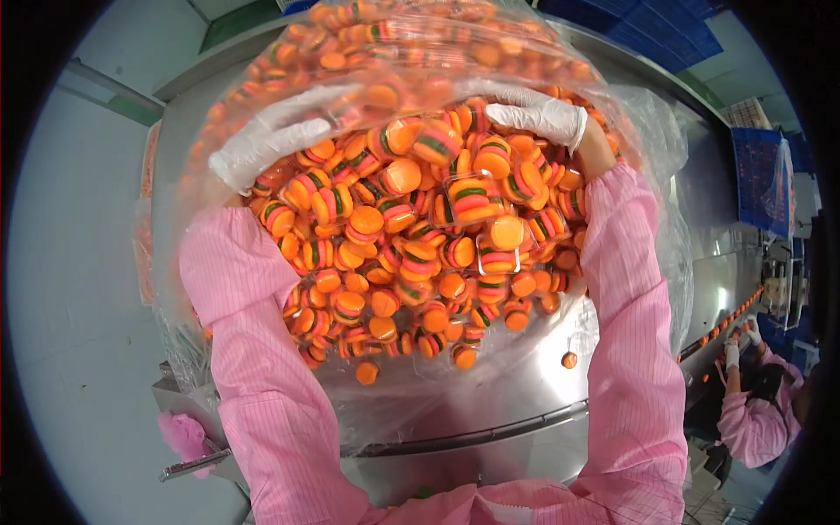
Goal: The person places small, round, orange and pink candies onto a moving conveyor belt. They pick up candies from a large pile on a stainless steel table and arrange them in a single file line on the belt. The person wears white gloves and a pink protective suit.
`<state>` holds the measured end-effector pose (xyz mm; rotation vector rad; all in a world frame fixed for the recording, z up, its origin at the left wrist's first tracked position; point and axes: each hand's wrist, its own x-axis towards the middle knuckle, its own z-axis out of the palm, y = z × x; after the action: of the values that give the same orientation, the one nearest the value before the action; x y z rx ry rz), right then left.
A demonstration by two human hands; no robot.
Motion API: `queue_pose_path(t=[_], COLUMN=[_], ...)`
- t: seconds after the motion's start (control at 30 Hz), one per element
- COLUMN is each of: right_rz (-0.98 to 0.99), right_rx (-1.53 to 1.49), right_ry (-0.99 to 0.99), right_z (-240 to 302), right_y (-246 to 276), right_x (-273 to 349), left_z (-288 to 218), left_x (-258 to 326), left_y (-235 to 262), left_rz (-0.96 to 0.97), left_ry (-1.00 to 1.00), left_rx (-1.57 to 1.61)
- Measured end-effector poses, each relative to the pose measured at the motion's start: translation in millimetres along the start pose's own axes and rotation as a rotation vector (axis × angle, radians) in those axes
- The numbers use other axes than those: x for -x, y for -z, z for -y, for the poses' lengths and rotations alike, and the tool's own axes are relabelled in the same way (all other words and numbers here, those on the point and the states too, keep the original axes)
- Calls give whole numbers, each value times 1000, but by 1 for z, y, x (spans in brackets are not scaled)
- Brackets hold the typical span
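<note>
At nine o'clock the gloved left hand (262, 140) grips the clear plastic bag (652, 140), fingers curled into its film. The centre is filled with burger-shaped orange sweets (411, 236) in clear packets, spilling into the steel hopper (490, 394). At one o'clock the right hand (538, 115) clutches the bag likewise. Blue crates (757, 179) stand at three o'clock.

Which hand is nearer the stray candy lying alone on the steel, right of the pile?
Right. The right hand grips the bag above the stray candy; the left hand grips it across the pile.
</note>
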<state>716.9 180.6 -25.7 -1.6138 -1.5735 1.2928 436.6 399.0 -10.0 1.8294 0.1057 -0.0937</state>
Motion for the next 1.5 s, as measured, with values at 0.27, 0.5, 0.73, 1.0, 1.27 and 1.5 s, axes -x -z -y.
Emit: queue_pose_path(t=[0.27,0.5,0.73,1.0,1.27,1.5], right_rz=[-2,55,180,135,130,105], right_rx=[-114,-146,-187,-347,-132,-95], right_ry=[55,47,5,8,102,149], right_z=[0,4,23,20,23,10], right_y=[-39,-70,-70,-91,-96,-108], right_x=[28,55,63,75,81,86], left_z=[-3,-10,-10,-10,-10,-16], left_x=[3,27,27,38,45,54], left_y=[-38,-87,-102,-114,-122,-134], left_rz=[-27,-10,58,103,90,86], left_ry=[52,96,72,110,77,118], left_rx=[-22,-60,76,161,109,162])
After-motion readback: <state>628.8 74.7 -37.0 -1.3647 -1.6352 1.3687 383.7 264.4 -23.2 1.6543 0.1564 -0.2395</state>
